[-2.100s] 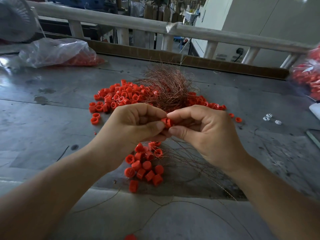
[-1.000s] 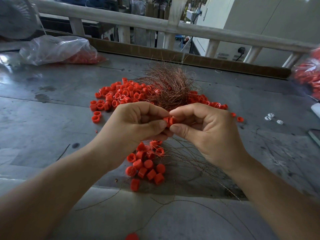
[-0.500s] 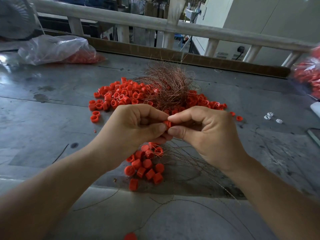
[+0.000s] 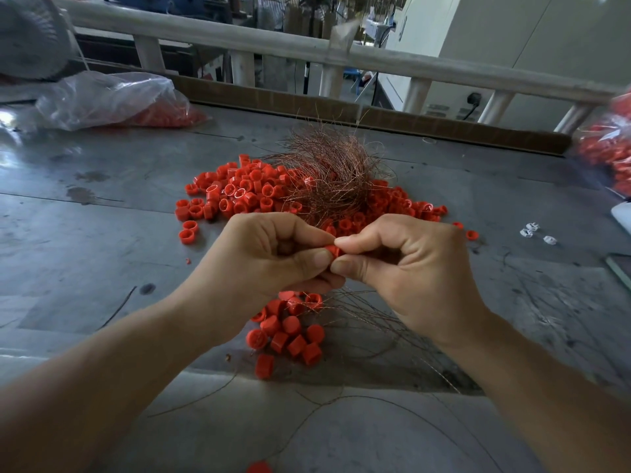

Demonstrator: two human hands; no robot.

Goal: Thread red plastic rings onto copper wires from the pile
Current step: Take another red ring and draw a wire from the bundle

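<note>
The left hand (image 4: 269, 257) and right hand (image 4: 406, 264) meet fingertip to fingertip above the grey worktop (image 4: 85, 250), fingers curled. Together they pinch one red plastic ring (image 4: 333, 250) between thumbs and forefingers. Whether a wire runs through it is too fine to tell. Just beyond the hands lies the pile of red rings (image 4: 239, 196), with a tangle of copper wires (image 4: 334, 172) on its right part. Under the hands, nearer, sits a small cluster of rings (image 4: 290, 332) beside loose wire strands (image 4: 368, 319). A clear plastic bag (image 4: 112, 97) holding red pieces lies far left.
</note>
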